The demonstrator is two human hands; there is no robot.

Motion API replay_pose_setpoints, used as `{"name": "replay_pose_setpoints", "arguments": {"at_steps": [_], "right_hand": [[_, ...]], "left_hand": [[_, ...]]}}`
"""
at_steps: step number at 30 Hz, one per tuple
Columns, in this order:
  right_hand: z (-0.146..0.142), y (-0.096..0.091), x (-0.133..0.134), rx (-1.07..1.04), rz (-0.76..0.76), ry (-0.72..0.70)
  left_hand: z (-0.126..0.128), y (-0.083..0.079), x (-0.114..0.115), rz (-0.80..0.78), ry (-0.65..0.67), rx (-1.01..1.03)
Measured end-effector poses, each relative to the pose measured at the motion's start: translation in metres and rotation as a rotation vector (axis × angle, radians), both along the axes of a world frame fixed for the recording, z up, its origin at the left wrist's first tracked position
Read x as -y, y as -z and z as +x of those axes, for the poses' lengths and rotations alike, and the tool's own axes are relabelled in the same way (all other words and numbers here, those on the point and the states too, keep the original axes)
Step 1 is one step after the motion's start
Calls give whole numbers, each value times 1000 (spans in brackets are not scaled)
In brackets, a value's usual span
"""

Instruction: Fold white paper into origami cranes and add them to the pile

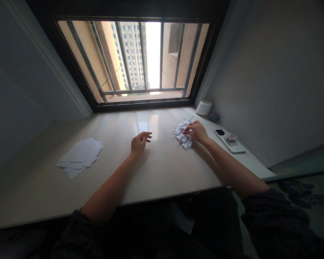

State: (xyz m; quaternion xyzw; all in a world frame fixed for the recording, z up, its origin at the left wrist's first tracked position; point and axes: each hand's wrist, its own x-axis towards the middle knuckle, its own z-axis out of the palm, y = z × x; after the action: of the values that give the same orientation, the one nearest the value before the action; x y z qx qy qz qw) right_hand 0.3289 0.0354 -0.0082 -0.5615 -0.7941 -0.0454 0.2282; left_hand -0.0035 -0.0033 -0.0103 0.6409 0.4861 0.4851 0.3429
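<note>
A cluster of white folded paper cranes (184, 136) lies on the right half of the pale tabletop, pointed tips sticking out on its left side. Over its right edge is my right hand (196, 131), fingers pinched together on one of the cranes; the fingers hide part of the pile. My left hand (140, 143) rests near the middle of the table, loosely curled, fingers slightly apart and nothing in them. Farther left lies a loose stack of white paper sheets (81, 154), its corners fanned out unevenly.
A white phone (229, 141) with a round grip on its back lies near the right wall. Behind it stand a white cup-shaped object (204, 108) and a small blue item (213, 117). A barred window (140, 106) bounds the tabletop (162, 176) at the back.
</note>
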Motion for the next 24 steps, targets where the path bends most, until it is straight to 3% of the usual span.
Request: {"name": "replay_pose_setpoints", "arguments": {"at_steps": [14, 24], "right_hand": [[31, 0, 5, -4, 21, 26], [36, 3, 5, -56, 14, 30]], "left_hand": [[1, -5, 2, -30, 6, -22], [1, -6, 3, -26, 17, -27]]}}
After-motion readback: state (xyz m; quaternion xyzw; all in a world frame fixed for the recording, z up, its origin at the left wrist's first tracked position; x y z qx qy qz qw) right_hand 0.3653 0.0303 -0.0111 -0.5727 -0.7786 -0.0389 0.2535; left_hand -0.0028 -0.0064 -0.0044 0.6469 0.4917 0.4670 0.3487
